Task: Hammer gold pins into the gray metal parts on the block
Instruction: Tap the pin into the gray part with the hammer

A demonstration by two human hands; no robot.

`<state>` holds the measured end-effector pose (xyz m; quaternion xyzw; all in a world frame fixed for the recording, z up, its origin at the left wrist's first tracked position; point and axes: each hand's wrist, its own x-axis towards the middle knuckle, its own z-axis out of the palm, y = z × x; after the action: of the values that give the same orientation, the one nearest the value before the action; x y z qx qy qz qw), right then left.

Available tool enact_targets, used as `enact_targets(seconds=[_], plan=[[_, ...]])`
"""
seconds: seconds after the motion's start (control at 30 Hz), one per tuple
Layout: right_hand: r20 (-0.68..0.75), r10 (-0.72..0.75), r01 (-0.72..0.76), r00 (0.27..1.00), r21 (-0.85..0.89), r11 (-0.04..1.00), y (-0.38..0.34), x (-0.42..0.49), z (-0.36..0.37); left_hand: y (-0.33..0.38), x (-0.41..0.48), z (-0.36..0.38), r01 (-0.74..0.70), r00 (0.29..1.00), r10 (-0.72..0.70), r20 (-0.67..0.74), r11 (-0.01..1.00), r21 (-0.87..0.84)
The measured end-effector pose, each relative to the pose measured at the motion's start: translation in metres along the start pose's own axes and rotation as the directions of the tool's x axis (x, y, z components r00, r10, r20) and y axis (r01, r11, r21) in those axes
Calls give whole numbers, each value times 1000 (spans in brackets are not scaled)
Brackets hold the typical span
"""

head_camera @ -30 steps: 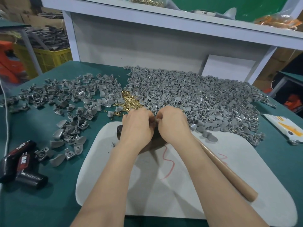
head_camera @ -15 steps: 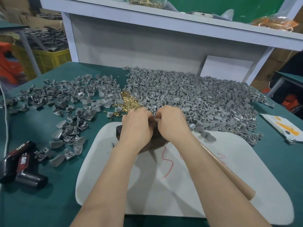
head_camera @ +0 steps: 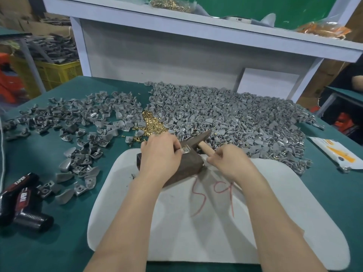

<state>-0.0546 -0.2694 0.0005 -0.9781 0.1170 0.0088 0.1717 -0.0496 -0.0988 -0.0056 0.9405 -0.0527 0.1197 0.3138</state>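
Strike imminent on dark brown block (head_camera: 189,166).
We note left hand (head_camera: 160,154) pinching the small gray metal part (head_camera: 186,149), right hand (head_camera: 229,161) gripping the wooden-handled hammer (head_camera: 198,138); a glancing blow risks fingertips.

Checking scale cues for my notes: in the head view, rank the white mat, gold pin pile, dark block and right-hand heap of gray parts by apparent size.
1. white mat, though it lies nearest the camera
2. heap of gray parts
3. dark block, partly under the left hand
4. gold pin pile
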Motion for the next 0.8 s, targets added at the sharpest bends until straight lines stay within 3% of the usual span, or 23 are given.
enact_targets(seconds=[0.2, 0.3, 0.37, 0.43, 0.5, 0.63, 0.73, 0.8], plan=[[-31, -45, 49, 999, 142, 989, -1, -6, -10, 0, -1, 0, 14, 999, -13, -35, 1000, 25], [-124, -158, 180, 980, 188, 966, 3, -15, -23, 0, 0, 0, 31, 998, -29, -58, 999, 42], [-245, -271, 318, 931, 182, 930, 4, -22, -27, 0, -1, -1, 38, 998, -35, -52, 998, 43], [-428, -362, 484, 828, 221, 847, -2, -33, -28, 0, -1, -1, 35, 999, -33, -40, 998, 46], [-520, -432, 605, 737, 222, 765, -6, -42, -26, -1, 0, 0, 18, 999, -17, -38, 999, 45], [-293, -519, 549, 803, 22, 836, -8, -45, -17, 0, 0, -1, 27, 999, -26, -45, 999, 33], [-389, -468, 542, 794, 104, 834, -10, -42, -20, 1, 0, 0, 20, 999, -17, -45, 998, 61], [-484, -436, 595, 758, 242, 766, -12, -45, -21, -1, 0, 1, 11, 998, -8, -59, 999, 45]])
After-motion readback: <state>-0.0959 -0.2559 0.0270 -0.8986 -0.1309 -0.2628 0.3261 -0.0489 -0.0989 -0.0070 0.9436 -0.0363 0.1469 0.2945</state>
